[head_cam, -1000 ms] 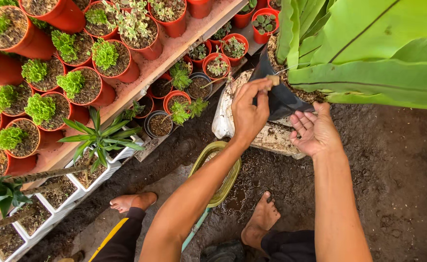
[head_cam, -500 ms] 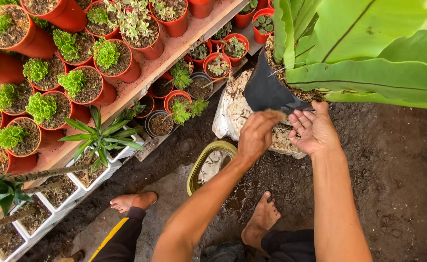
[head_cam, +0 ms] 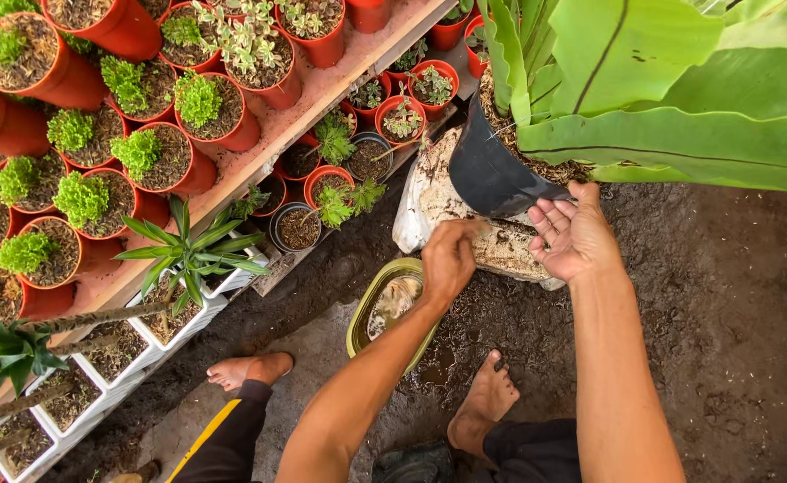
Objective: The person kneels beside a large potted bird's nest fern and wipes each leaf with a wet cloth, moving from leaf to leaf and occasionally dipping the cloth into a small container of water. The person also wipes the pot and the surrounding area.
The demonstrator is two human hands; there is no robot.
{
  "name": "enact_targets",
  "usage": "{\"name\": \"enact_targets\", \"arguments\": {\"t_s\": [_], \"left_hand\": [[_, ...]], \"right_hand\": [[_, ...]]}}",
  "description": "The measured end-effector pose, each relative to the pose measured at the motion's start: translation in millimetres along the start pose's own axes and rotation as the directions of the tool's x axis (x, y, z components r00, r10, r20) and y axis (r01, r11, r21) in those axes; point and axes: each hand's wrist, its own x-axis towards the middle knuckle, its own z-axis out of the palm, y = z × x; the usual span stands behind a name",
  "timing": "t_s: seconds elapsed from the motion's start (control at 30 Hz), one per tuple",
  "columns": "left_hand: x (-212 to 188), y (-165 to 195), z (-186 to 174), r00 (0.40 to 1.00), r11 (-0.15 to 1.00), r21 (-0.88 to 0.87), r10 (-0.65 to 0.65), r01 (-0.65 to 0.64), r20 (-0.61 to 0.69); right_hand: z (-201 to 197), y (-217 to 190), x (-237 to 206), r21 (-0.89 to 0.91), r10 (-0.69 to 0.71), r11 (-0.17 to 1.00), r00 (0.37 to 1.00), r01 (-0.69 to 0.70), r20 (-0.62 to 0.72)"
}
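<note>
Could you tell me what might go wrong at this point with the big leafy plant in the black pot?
The black pot sits tilted on the white sack, with heavy green leaves reaching to one side, so it may tip. The right hand is open beside it, not gripping, and the left hand is low on the sack. Soil could spill toward the small red pots or the green bowl nearby.

The left hand (head_cam: 448,259) curls down onto a dirty white sack (head_cam: 429,197), while the right hand (head_cam: 574,234) lies open, palm up, just beside a black pot (head_cam: 490,174) of broad green leaves; an olive bowl (head_cam: 391,300) sits below
</note>
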Motion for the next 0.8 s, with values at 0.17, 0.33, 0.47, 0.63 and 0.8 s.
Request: {"name": "enact_targets", "arguments": {"t_s": [0.17,0.33,0.47,0.63,0.8], "left_hand": [[26.8,-4.4,2.3,0.907,0.948,-0.155,-0.314,0.28,-0.282],[24.7,41.3,1.1,0.925,0.923,-0.068,-0.38,0.379,-0.003],[30.9,68.2,-12.5,0.892,0.907,-0.259,-0.391,0.332,-0.227],[60.5,66.1,-27.9,0.895,0.888,-0.328,-0.399,0.323,-0.199],[53.9,63.4,-42.1,0.945,0.827,-0.53,-0.299,0.186,-0.135]], "right_hand": [[-0.5,3.9,1.3,0.002,0.0,1.0,1.0,0.0,0.013],[0.1,9.0,4.9,-0.046,-0.044,0.998,0.998,0.046,0.055],[-4.5,24.5,17.6,-0.041,-0.094,0.994,0.991,0.098,0.092],[-1.9,51.1,37.8,-0.137,-0.065,0.987,0.989,0.084,0.136],[10.8,64.5,53.9,-0.223,-0.071,0.967,0.974,0.119,0.213]]}}
